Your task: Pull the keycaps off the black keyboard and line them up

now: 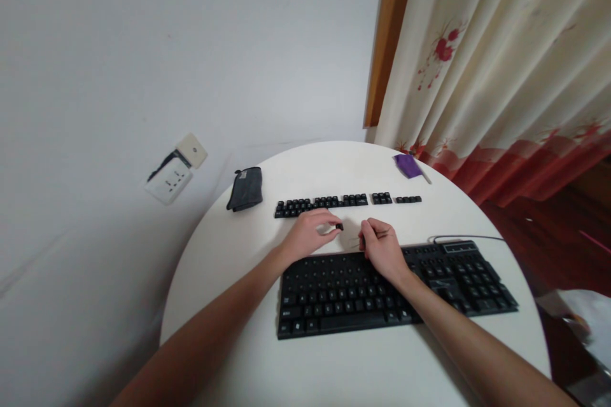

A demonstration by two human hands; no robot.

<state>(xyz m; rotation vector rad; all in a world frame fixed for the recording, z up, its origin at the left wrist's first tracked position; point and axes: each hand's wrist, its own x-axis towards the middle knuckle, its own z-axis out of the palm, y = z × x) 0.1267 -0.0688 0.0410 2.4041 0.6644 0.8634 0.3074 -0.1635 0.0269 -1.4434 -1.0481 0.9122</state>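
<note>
bare forearms come in from the near edge over a white round table, right one crossing the black keyboard. left hand, beyond the keyboard's far left part, pinches one small keycap between thumb and fingertips, other fingers loosely curved. right hand is curled nearly into a fist at the keyboard's far edge, gripping what looks like a thin wire tool, tips pointing left. loose keycaps stand lined up on the far side, just past the left hand. risks, my guess: pinch is by the tips only, so a slip could drop the cap among the exposed stems; left knuckles sit close to the lineup, so a careless swing could knock caps out of order; wire tips could scratch or snag the keyboard; right forearm leaning could press keys or shift the board; cable far right might catch if it slides.
</note>
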